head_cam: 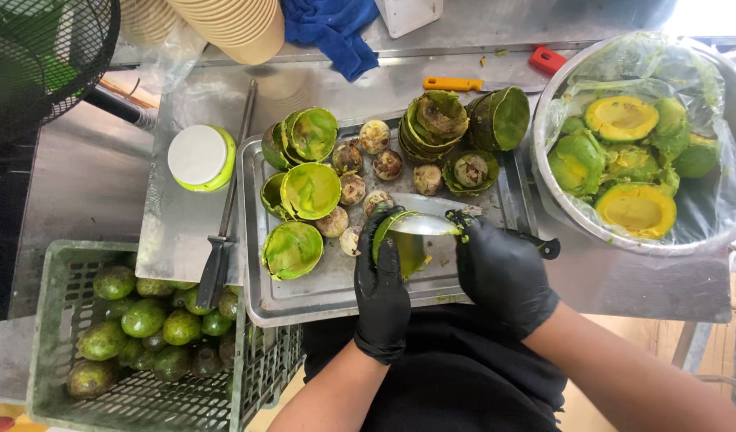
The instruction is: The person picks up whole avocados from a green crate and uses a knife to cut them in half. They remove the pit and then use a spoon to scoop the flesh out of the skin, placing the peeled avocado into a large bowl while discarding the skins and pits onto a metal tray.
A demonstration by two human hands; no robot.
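In the lower middle of the frame I see my left hand in a black glove [382, 298] wrapped around a halved green avocado [406, 250], fingers curled over its far edge so the cut face turns up and toward the right. My right hand, also black-gloved [502, 274], is clenched on a large metal spoon [422, 224] whose bowl lies across the top of that half; its dark handle end pokes out at the right of the fist. Both hands sit over the front edge of a shallow rectangular steel tray [328, 288]. On the tray, up and to the left, lie empty green avocado skins [310, 190], some nested in stacks, with round brown pits [374, 137] scattered between them. At the right edge of the frame a big steel bowl lined with clear plastic [708, 212] holds peeled yellow-green avocado halves [622, 118]. In the lower left a grey-green plastic crate [56, 264] holds whole dark green avocados [144, 318].
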